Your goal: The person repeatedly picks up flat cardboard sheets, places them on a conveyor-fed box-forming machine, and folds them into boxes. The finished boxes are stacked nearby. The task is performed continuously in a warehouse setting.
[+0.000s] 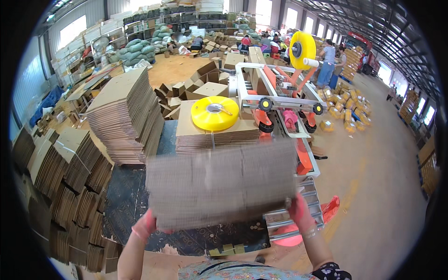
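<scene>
Between my two hands I carry a thick bundle of flattened cardboard boxes (221,184), its layered edges turned toward me and slightly blurred. In a pink glove, my left hand (145,225) grips the bundle's lower left corner. My right hand (301,212), gloved the same, closes on its lower right end; some fingers of both hands are hidden. Below the bundle is a dark, worn tabletop (126,205). Just beyond it, a big roll of yellow tape (214,113) lies on a shorter stack of flat boxes (184,144).
A tall stack of flat cardboard (123,116) stands on the table's left. More bundles (70,186) crowd the floor beside it. At right is a carton-sealing machine (280,93) with a roller conveyor (298,200). Open cartons (205,79) lie behind; wrapped parcels (347,107) and people are farther off.
</scene>
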